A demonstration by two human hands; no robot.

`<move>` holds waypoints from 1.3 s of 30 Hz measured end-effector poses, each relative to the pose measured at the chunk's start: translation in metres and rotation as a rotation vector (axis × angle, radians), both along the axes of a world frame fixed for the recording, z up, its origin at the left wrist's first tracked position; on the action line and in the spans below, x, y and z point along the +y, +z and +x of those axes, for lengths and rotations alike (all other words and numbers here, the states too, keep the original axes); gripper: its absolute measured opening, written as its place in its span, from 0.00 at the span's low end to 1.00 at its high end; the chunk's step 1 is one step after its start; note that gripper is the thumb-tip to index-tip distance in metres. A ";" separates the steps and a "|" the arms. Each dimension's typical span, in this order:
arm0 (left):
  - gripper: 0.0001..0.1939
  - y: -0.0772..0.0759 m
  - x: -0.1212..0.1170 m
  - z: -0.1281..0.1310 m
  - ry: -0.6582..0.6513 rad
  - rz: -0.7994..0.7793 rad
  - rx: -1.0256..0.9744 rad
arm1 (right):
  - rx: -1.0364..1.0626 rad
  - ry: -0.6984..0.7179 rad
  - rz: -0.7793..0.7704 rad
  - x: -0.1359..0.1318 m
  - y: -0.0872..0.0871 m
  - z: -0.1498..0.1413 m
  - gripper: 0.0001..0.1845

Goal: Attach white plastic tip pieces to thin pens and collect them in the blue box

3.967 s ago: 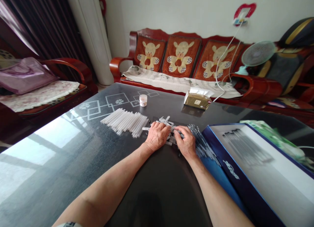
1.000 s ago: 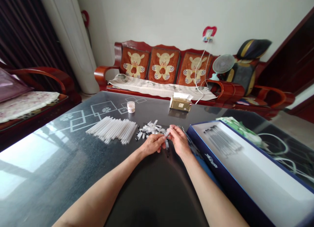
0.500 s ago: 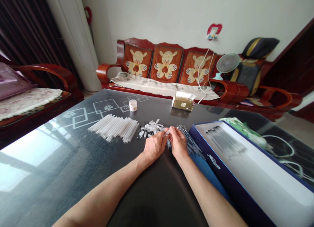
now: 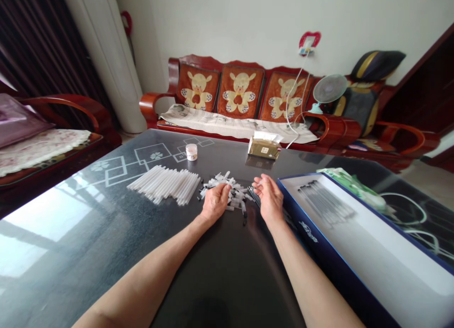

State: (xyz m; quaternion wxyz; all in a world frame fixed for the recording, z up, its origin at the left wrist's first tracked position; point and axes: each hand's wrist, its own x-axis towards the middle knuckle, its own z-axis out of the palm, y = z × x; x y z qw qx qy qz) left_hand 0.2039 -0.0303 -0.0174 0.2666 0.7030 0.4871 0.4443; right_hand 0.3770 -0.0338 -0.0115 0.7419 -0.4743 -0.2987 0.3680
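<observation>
My left hand (image 4: 215, 202) is closed at the left front of a loose pile of small white, clear and black plastic pieces (image 4: 234, 192) that look like pen caps and fittings. Whatever it grips is hidden by the fingers. Right of the pile, my right hand (image 4: 271, 199) is raised with curled fingers; a small pale bit shows at the fingertips, too small to name. Beneath and beside that hand lie thin dark rods like pen refills (image 4: 254, 195), mostly covered. Left of my left hand, several white translucent tubes like pen barrels (image 4: 165, 184) lie side by side.
A long blue box (image 4: 376, 243) with a white inside stands at the right, holding several slim pens (image 4: 328, 202). Behind it lie a green-white packet (image 4: 358, 188) and a white cable (image 4: 414, 210). A small round jar (image 4: 191, 152) and a tissue pack (image 4: 264, 146) stand farther back.
My hands, earlier together over a small clear piece, are now apart: the left has shifted left, the right has moved right toward the box. More of the pile shows between them.
</observation>
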 end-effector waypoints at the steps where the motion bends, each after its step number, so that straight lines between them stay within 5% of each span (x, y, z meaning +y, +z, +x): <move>1: 0.19 -0.001 0.002 -0.003 0.045 0.022 -0.013 | -0.096 0.002 -0.016 0.001 -0.005 -0.001 0.21; 7: 0.18 -0.002 0.011 -0.013 0.220 0.069 -0.011 | -0.634 -0.008 0.004 0.000 -0.023 -0.010 0.18; 11: 0.19 -0.005 0.014 -0.014 0.231 0.077 -0.022 | -0.956 -0.006 0.051 -0.001 -0.024 -0.010 0.09; 16: 0.19 -0.009 0.015 -0.012 0.186 0.041 0.002 | -1.232 -0.032 0.086 0.005 -0.032 -0.003 0.13; 31: 0.17 -0.008 0.014 -0.011 0.164 0.056 0.038 | -1.426 -0.244 0.129 0.004 -0.037 -0.002 0.14; 35: 0.15 0.001 0.020 -0.018 0.282 0.154 0.127 | -1.429 -0.283 0.201 0.004 -0.036 -0.002 0.14; 39: 0.16 0.014 0.037 -0.045 0.460 0.087 0.339 | -1.410 -0.291 0.217 0.004 -0.038 -0.002 0.14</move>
